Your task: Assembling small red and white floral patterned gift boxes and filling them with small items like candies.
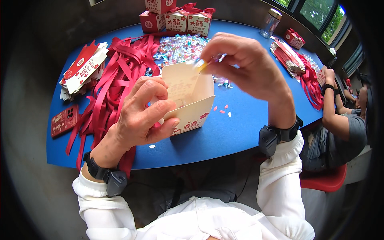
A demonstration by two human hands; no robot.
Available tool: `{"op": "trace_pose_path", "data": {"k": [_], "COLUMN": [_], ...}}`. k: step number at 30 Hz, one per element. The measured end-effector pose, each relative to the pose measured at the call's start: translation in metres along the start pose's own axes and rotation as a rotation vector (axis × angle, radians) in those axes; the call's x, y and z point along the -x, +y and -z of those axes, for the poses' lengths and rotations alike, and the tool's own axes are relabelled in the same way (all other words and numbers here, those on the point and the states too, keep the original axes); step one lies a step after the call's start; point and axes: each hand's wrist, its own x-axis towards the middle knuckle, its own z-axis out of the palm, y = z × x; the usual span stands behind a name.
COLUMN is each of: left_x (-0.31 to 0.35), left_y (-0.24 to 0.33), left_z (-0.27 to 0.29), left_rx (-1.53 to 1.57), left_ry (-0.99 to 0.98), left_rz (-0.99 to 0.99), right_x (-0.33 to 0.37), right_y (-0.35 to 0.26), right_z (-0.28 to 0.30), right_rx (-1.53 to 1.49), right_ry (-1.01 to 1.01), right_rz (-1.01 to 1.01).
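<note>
Left hand (146, 112) clamped on the near left edge of a paper box (194, 120), thumb outside, fingers at the rim. Right hand (242, 66) pinched on a small sweet (203, 66), yellow and shiny, blurred; its long axis cannot be told. Box mouth faces up, back flap raised; whether its base touches the table (236, 136) is unclear. Key relation: sweet sits at the fingertips, above the far right of the mouth, just beside the flap; right hand nearer it, left hand across on the box's other side.

Pink and white bits (215, 108) right of box. Red ribbons (116, 68) to the left, phone (65, 121) beside them. Beyond: sweet pile (182, 46), finished-looking boxes (178, 22). Far right, another person (340, 104) seated.
</note>
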Motion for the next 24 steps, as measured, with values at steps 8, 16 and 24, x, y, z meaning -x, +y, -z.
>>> {"op": "trace_pose_path", "data": {"k": [8,16,24], "left_x": [-0.003,-0.002,0.001], "left_y": [0.002,-0.001,-0.002], "left_z": [0.000,-0.003,-0.002], "left_rx": [-0.030,-0.009,-0.042], "left_ry": [0.007,0.004,-0.018], "left_rz": [0.000,0.003,-0.002], "right_x": [-0.018,0.041,0.072], "right_y": [-0.012,0.074,0.113], "right_z": [-0.017,0.024,0.001], "right_rx": [0.188,0.387,0.350], "right_ry": [-0.153,-0.210,-0.344], "right_rz": [0.264,-0.510,-0.571]}}
